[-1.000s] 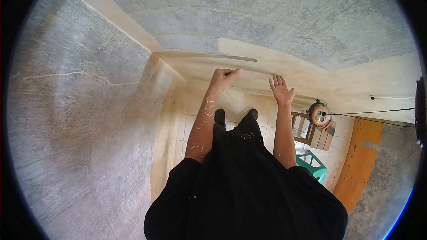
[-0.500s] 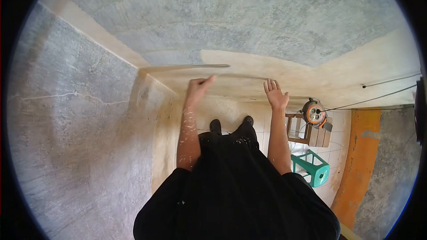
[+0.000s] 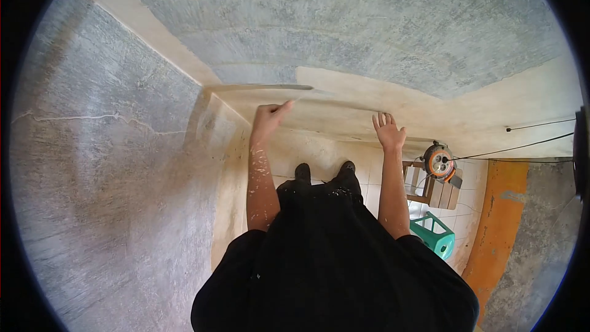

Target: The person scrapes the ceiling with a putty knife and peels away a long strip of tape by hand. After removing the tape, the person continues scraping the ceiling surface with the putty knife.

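Note:
My left hand (image 3: 269,123) is closed, thumb pointing right, close to the lower part of a wall (image 3: 350,101). A thin pale edge shows at its fingertips, too fine to name; the rest of what it may hold is hidden. Above this hand a long grey streak (image 3: 264,87) runs along the wall from the corner. My right hand (image 3: 389,134) is open with its fingers spread, near or against the same wall; contact is hard to judge. White specks dot both forearms.
To the right, an orange and black cable reel (image 3: 439,161) sits on a wooden stool (image 3: 444,195), its cables running right. A green plastic stool (image 3: 435,237) stands nearer me. A rough grey wall (image 3: 123,197) rises on the left. My dark shoes (image 3: 347,169) are on the tiled floor.
The view has shifted, so the walls and stools appear further right. My left hand has moved slightly left toward the corner. My right hand stays open in much the same place.

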Demonstrator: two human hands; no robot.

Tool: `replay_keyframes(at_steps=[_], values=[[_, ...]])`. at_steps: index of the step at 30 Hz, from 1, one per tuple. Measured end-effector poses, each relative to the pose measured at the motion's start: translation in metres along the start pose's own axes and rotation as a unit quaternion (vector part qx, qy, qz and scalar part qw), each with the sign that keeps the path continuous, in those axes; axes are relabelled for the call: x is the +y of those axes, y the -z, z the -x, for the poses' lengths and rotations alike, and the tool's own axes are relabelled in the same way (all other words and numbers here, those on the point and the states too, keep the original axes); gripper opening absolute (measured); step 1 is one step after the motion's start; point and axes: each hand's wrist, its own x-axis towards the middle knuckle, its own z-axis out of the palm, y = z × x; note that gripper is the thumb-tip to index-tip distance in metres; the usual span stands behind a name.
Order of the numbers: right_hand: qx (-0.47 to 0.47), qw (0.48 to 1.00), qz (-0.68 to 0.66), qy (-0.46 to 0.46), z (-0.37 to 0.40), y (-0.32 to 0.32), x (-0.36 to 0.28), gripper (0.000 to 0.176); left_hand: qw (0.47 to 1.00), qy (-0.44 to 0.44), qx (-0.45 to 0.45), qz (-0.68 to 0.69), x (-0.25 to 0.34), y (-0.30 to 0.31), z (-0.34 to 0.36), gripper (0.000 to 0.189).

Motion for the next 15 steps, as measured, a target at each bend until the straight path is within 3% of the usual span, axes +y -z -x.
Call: replay_keyframes(at_steps=[4,6,12,13,15], values=[[0.022,0.999,0.035,0.023,-0.005,-0.001,0.011,0.081,0.994,-0.079,-0.068,0.033,0.016,-0.080,-0.006,0.054],[0.014,1.000,0.017,0.013,-0.004,-0.002,0.002,0.081,0.994,-0.078,-0.055,0.060,0.020,-0.087,0.002,0.053],[-0.005,1.000,-0.007,0.000,0.004,-0.001,-0.011,0.082,0.999,0.014,-0.028,0.044,-0.005,-0.016,-0.003,0.050],[0.000,1.000,0.008,0.007,0.001,-0.001,-0.007,0.082,0.996,-0.047,-0.019,0.077,0.002,-0.030,0.000,0.050],[0.007,1.000,0.025,0.005,-0.003,-0.006,-0.003,0.083,0.994,-0.092,-0.058,0.008,-0.007,-0.078,-0.015,0.049]])
